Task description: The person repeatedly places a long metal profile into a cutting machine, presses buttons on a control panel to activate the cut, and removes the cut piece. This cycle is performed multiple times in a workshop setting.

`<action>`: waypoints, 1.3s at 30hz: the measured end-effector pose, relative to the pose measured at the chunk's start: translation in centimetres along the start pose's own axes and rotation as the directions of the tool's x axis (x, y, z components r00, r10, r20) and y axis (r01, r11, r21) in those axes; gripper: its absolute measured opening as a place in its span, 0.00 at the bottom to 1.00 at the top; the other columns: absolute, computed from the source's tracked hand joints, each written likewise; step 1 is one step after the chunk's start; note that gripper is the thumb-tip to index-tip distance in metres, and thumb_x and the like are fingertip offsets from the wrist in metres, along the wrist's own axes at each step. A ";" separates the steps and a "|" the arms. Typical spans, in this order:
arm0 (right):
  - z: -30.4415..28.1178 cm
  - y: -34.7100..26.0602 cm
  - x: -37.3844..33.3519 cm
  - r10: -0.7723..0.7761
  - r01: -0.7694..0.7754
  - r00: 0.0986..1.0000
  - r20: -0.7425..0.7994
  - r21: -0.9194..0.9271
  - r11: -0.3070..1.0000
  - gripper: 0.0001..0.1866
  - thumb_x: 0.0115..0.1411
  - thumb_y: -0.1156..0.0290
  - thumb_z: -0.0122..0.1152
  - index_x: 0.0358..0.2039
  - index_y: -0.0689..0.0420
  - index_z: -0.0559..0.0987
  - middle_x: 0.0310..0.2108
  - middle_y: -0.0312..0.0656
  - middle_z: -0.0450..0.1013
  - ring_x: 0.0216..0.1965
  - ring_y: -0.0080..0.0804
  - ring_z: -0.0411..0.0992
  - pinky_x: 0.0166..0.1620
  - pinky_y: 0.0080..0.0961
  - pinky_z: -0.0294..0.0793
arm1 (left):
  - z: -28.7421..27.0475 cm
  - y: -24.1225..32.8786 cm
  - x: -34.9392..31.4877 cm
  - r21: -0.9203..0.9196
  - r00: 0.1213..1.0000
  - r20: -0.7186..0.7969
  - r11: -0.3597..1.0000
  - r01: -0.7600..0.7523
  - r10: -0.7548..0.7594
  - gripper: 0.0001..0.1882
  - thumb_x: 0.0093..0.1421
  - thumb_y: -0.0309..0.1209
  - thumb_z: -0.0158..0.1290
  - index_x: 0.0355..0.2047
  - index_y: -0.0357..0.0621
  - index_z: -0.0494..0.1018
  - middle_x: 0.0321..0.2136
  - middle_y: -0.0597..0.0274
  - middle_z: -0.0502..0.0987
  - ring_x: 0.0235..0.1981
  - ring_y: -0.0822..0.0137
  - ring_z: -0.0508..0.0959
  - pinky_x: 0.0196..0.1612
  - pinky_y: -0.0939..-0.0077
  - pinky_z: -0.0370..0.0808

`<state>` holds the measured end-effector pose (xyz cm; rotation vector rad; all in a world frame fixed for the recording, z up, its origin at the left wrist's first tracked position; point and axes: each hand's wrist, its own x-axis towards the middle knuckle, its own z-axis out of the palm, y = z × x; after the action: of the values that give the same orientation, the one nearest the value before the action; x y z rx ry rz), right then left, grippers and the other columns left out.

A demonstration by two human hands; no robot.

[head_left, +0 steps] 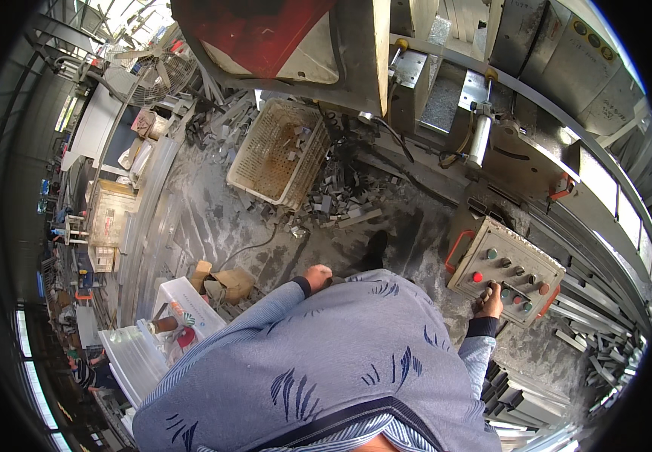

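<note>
My right hand (488,302) is at the lower left part of a beige control box (508,270). Its fingers are curled, and the fingertips meet the panel beside a lit red button (477,276), covering whatever control lies beneath them. Knobs and coloured buttons run in two rows across the panel, and a red handle (458,251) sticks out at its left end. In front of my waist, my left hand (317,277) is closed. Whether something is inside that fist is hidden.
A perforated plastic crate (269,151) stands on the floor among metal offcuts (341,197). Ahead is a large machine with an air cylinder (480,135). Cardboard (229,286) and a white box (186,305) sit left; metal profiles (522,399) lie right. A cable crosses the floor.
</note>
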<state>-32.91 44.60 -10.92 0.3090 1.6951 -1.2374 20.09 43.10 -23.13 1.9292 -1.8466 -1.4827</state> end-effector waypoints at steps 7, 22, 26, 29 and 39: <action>-0.5 0.3 0.9 0.028 -0.027 0.998 0.052 -0.021 0.999 0.09 0.52 0.54 0.58 0.22 0.42 0.73 0.11 0.22 0.57 0.09 0.17 0.53 0.13 0.16 0.50 | 0.7 3.2 -1.4 -0.018 0.994 -0.054 0.996 0.090 -0.091 0.16 0.56 0.42 0.54 0.35 0.44 0.77 0.35 0.57 0.79 0.39 0.59 0.77 0.44 0.70 0.71; 2.4 -3.9 -2.9 -0.450 0.456 0.888 0.095 -0.309 0.834 0.11 0.52 0.67 0.61 0.20 0.57 0.70 0.14 0.35 0.66 0.11 0.19 0.59 0.13 0.17 0.55 | 3.3 1.2 -1.0 -0.210 0.938 -0.173 0.941 0.264 -0.302 0.14 0.51 0.38 0.53 0.33 0.44 0.79 0.35 0.54 0.79 0.38 0.57 0.78 0.44 0.69 0.73; 9.3 -10.5 -4.6 -0.723 0.777 0.581 0.373 -0.519 0.357 0.16 0.54 0.67 0.61 0.15 0.60 0.69 0.13 0.34 0.67 0.16 0.19 0.61 0.22 0.20 0.62 | 4.3 0.1 -1.0 -0.280 0.896 -0.148 0.886 0.369 -0.420 0.15 0.52 0.40 0.52 0.36 0.46 0.78 0.38 0.55 0.79 0.41 0.56 0.77 0.47 0.67 0.72; 17.0 -15.7 -4.7 -0.781 0.868 0.303 0.547 -0.497 -0.011 0.14 0.53 0.68 0.62 0.17 0.62 0.72 0.14 0.35 0.69 0.19 0.18 0.63 0.25 0.19 0.65 | 4.6 -0.6 -1.2 -0.374 0.834 -0.080 0.792 0.483 -0.547 0.17 0.52 0.39 0.52 0.39 0.43 0.77 0.37 0.51 0.78 0.41 0.54 0.77 0.46 0.67 0.72; 43.7 -26.2 0.6 -0.426 0.436 0.047 0.903 -0.402 -0.805 0.23 0.47 0.69 0.60 0.46 0.57 0.70 0.42 0.50 0.69 0.46 0.47 0.68 0.47 0.38 0.68 | 6.6 -4.3 -1.2 -0.621 0.761 0.000 0.596 0.509 -0.649 0.16 0.53 0.34 0.51 0.35 0.32 0.76 0.30 0.46 0.78 0.29 0.54 0.80 0.30 0.66 0.76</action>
<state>-26.76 -3.86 3.69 -2.5849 2.1562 -0.1407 19.04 48.66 -28.67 2.3015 -0.5031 -1.6106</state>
